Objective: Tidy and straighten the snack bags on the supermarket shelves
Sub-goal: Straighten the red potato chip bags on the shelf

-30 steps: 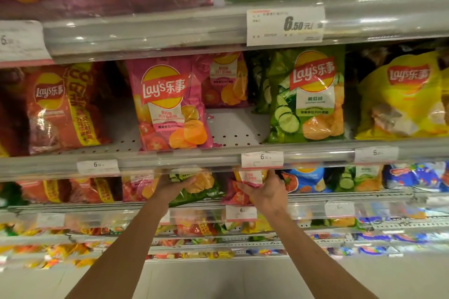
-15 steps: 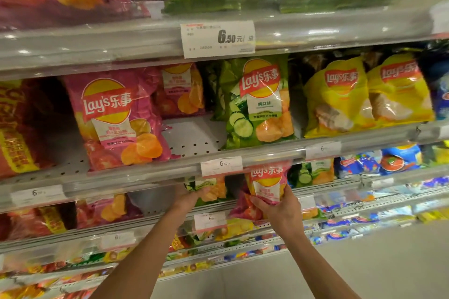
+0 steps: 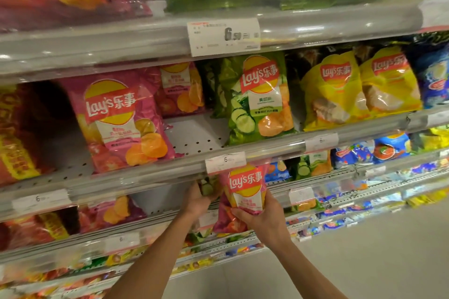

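- Right hand [image 3: 261,218] gripping a pink bag [image 3: 244,192] from below, fingers curled round its lower half, just under the price tag [image 3: 225,162] on the middle shelf rail [image 3: 145,175].
- Pink bag held upright, top edge tucked behind that tag, bottom hanging in front of the rail below.
- Left hand [image 3: 198,200] just left of the pink bag, below and left of the tag, fingers closed on a green bag [image 3: 207,187] mostly hidden in the shelf gap.
- Both forearms reaching up from the lower edge toward the tag.
- Above the tag, on the middle shelf: a large pink bag [image 3: 121,121] up and to the left, leaning; a cucumber bag [image 3: 260,97] up and to the right, upright; bare perforated shelf between them.
- Further right of the tag: two yellow bags [image 3: 359,85] side by side, touching.
- Far left of the tag: a red bag [image 3: 14,136], blurred.
- High above the tag: a larger label [image 3: 223,36] reading 6.50 on the top rail.
- Right of the tag and lower: blue bags [image 3: 371,152].
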Motion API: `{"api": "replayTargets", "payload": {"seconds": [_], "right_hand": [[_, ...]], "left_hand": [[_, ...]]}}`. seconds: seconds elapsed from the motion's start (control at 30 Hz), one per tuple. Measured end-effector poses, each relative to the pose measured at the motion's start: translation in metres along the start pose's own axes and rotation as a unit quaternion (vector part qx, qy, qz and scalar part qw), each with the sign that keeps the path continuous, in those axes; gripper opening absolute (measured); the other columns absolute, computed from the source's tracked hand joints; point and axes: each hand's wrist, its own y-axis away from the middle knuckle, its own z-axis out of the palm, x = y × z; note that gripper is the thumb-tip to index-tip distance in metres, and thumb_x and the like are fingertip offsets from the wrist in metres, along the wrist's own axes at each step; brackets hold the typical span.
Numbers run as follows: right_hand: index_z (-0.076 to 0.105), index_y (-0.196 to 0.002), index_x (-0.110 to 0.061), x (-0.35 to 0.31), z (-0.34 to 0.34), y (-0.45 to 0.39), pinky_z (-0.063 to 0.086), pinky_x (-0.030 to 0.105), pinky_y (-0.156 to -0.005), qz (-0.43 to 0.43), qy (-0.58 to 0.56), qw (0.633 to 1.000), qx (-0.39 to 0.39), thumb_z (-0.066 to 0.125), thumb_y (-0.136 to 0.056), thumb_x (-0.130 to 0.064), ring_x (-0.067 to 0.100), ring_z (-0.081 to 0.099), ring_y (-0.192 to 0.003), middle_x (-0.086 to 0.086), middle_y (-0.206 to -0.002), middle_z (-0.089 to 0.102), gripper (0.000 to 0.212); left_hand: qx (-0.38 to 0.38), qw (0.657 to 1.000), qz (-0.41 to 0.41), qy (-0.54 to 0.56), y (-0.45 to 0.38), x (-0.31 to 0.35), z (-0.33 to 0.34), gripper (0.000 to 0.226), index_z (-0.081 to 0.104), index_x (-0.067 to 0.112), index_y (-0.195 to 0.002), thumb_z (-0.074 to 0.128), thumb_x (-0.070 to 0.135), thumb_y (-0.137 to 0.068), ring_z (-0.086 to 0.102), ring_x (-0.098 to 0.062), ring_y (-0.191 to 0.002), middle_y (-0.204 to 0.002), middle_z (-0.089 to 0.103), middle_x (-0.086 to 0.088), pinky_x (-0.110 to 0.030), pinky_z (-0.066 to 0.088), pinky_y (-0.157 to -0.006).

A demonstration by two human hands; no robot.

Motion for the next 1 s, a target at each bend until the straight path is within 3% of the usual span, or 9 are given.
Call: {"api": "replayTargets", "payload": {"seconds": [0.07,0.13,0.27,0.33,0.43,0.53,0.7,0.83,1.0], "right_hand": [[0.060,-0.124,-0.026,-0.009,0.020,0.004,0.059,0.037,-0.088,-0.003,0.006,1.000,-0.021,0.093,-0.063,-0.049,0.012,0.068,-0.102,-0.010,-0.109,0.072,0.073],[0.059,-0.124,-0.026,-0.020,0.043,0.007,0.058,0.038,-0.090,-0.006,0.010,0.999,-0.041,0.092,-0.063,-0.051,0.014,0.067,-0.105,-0.009,-0.111,0.071,0.073],[0.056,-0.118,-0.032,-0.044,0.089,0.008,0.055,0.024,-0.078,-0.015,0.031,0.998,-0.056,0.090,-0.063,-0.056,0.013,0.068,-0.101,-0.012,-0.108,0.070,0.069],[0.058,-0.121,-0.026,-0.056,0.113,0.004,0.057,0.035,-0.085,-0.021,0.038,0.998,-0.053,0.090,-0.063,-0.056,0.018,0.068,-0.104,-0.006,-0.111,0.071,0.073],[0.059,-0.122,-0.015,-0.076,0.147,-0.007,0.057,0.041,-0.084,-0.021,0.089,0.996,-0.013,0.087,-0.064,-0.062,0.028,0.066,-0.104,0.003,-0.109,0.071,0.080],[0.066,-0.110,-0.005,-0.089,0.169,-0.020,0.057,0.044,-0.079,-0.016,0.142,0.989,0.030,0.083,-0.067,-0.066,0.035,0.067,-0.099,0.013,-0.103,0.072,0.077],[0.066,-0.117,-0.004,-0.086,0.189,-0.033,0.054,0.045,-0.092,-0.013,0.205,0.978,0.022,0.080,-0.072,-0.064,0.034,0.064,-0.110,0.015,-0.116,0.071,0.077],[0.059,-0.129,-0.007,-0.085,0.202,-0.029,0.054,0.047,-0.096,-0.031,0.149,0.988,-0.003,0.085,-0.070,-0.059,0.034,0.062,-0.115,0.012,-0.122,0.069,0.083],[0.052,-0.135,-0.014,-0.083,0.206,-0.029,0.053,0.043,-0.100,0.003,0.127,0.990,-0.066,0.083,-0.072,-0.059,0.030,0.062,-0.118,0.009,-0.128,0.067,0.083]], "left_hand": [[0.007,1.000,0.003,-0.030,0.015,-0.012,-0.024,0.054,0.059,0.011,-0.123,0.084,0.008,-0.076,0.065,-0.028,-0.113,-0.117,0.070,-0.009,-0.051,0.050,-0.101],[0.034,0.989,0.033,-0.140,0.032,-0.026,-0.056,0.047,0.058,0.016,-0.125,0.078,0.015,-0.083,0.065,-0.026,-0.110,-0.116,0.068,-0.006,-0.047,0.051,-0.098],[0.108,0.941,0.113,-0.300,0.072,-0.046,-0.116,0.037,0.063,0.023,-0.127,0.063,0.015,-0.091,0.059,-0.021,-0.118,-0.129,0.062,-0.002,-0.039,0.048,-0.103],[0.122,0.900,0.154,-0.388,0.087,-0.059,-0.140,0.038,0.061,0.021,-0.131,0.058,0.020,-0.093,0.052,-0.021,-0.128,-0.136,0.056,-0.002,-0.034,0.041,-0.109],[0.098,0.852,0.108,-0.504,0.105,-0.079,-0.170,0.052,0.041,0.021,-0.149,0.041,0.040,-0.101,0.030,-0.022,-0.145,-0.154,0.039,-0.003,-0.033,0.021,-0.121],[0.039,0.825,0.073,-0.559,0.114,-0.092,-0.185,0.067,0.012,0.017,-0.159,0.035,0.045,-0.102,0.007,-0.024,-0.153,-0.166,0.011,-0.006,-0.036,0.000,-0.123],[0.032,0.826,0.078,-0.558,0.111,-0.100,-0.185,0.079,0.004,0.014,-0.159,0.043,0.046,-0.098,-0.002,-0.029,-0.153,-0.166,0.000,-0.009,-0.040,-0.008,-0.122],[0.049,0.835,0.093,-0.539,0.107,-0.106,-0.185,0.083,0.011,0.018,-0.158,0.050,0.051,-0.092,0.007,-0.028,-0.150,-0.162,0.009,-0.004,-0.040,0.000,-0.123],[0.037,0.849,0.070,-0.523,0.107,-0.109,-0.184,0.088,0.003,0.020,-0.159,0.050,0.054,-0.092,-0.004,-0.033,-0.152,-0.165,-0.001,-0.003,-0.040,-0.005,-0.121]]}}
